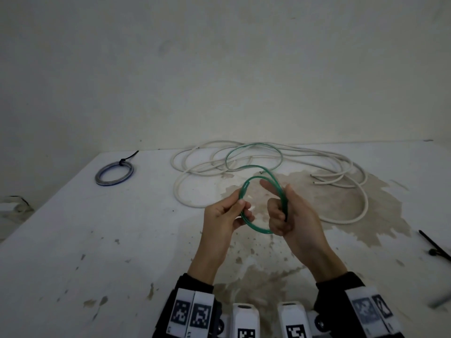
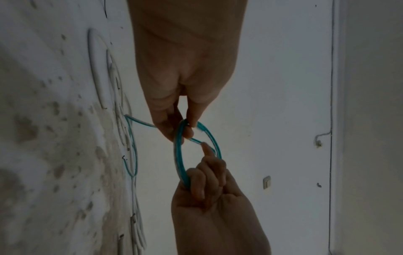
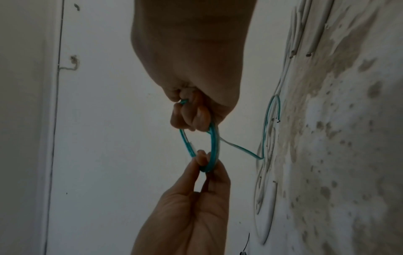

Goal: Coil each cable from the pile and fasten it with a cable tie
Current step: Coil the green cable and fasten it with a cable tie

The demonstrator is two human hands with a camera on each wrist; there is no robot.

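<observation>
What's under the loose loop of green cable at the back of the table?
The green cable lies over white cables piled on the table. Where they cross, the white cable beneath is hidden.

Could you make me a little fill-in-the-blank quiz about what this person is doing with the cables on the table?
1. Both hands hold a coil of cable whose colour is ____.
2. The blue coil at the far left of the table is already fastened with a black ____.
3. The loose pile of cables lying behind the hands is coloured ____.
4. The loose tail of the green cable runs back over the ____ pile.

Missing words: green; cable tie; white; white
</observation>
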